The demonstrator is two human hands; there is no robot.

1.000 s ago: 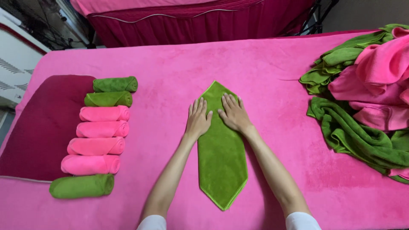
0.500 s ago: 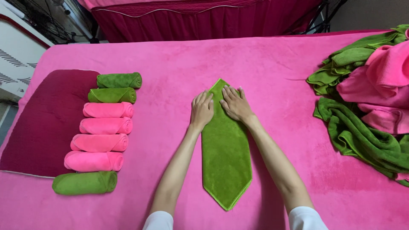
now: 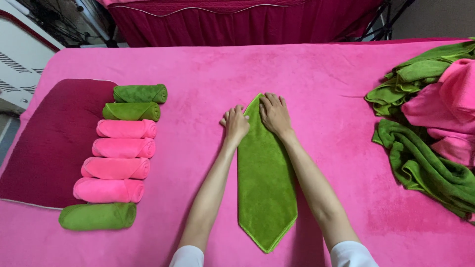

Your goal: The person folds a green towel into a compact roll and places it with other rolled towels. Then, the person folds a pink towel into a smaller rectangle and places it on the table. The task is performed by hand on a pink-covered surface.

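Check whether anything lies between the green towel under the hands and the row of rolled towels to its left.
Nothing visible does. Both the left hand and right hand rest on the far tip of the folded green towel. Only bare pink table cover lies between it and the rolled towels.

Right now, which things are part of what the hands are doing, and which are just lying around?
In hand:
- folded green towel
- left hand and right hand, flat on its far tip

Lying about:
- row of rolled towels, pink and green
- loose towel heap
- maroon cloth
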